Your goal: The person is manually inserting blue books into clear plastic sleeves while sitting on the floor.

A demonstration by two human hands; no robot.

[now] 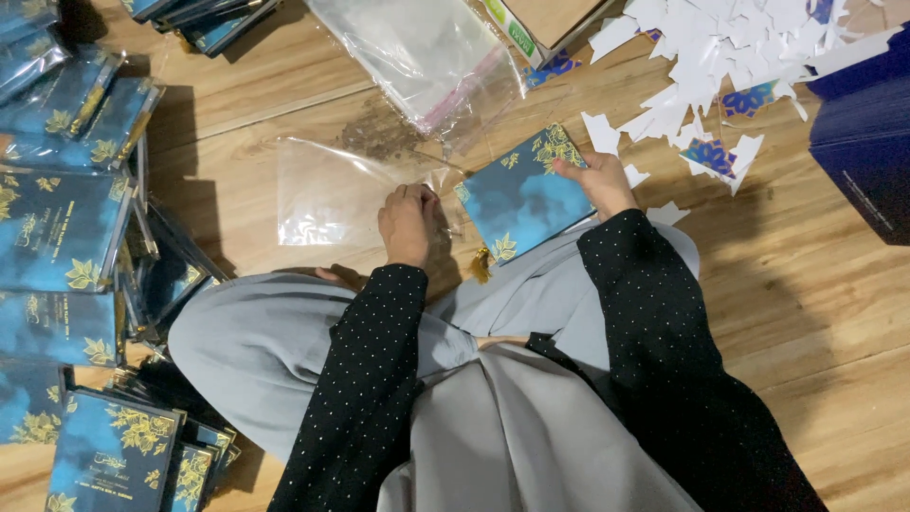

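While it sits tilted just above the lap, a blue card with gold leaf print (519,196) is pinched at its far corner by the right hand (597,180), thumb on top and fingers clamped round the edge. A little gold tassel (481,265) is seen dangling off its near corner. Right beside it, the mouth of a clear plastic sleeve (327,194) is gripped by the left hand (408,220), fingers curled shut on the film, with the rest of the sleeve laid flat on the wooden floor (815,313). More loose sleeves (417,47) are piled further out. Stacks of already bagged cards (62,228) are spread along the left, and white paper scraps (720,47) are scattered off to the right.
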